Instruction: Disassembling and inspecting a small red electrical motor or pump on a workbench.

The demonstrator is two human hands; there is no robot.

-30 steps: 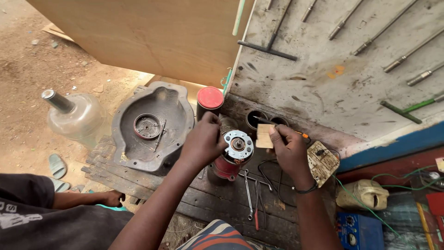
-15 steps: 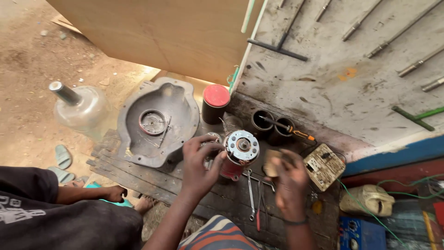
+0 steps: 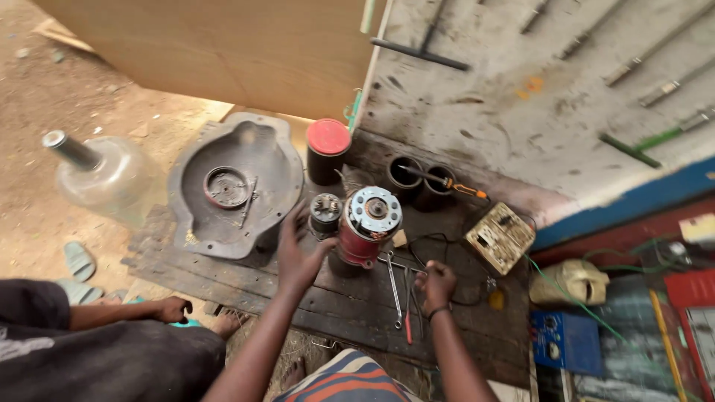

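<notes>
Left hand (image 3: 298,257) open, fingers spread, palm against side of red motor (image 3: 365,231) standing upright on dark wooden board (image 3: 223,279). Right hand (image 3: 437,281) curled shut over spanners (image 3: 395,286) beside motor, possibly gripping one; blur hides which. Grey housing (image 3: 234,182) lies left, red-lidded can (image 3: 328,149) behind.

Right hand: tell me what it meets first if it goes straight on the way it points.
Likely the spanner lying just ahead of the right hand; depth is unclear.
</notes>
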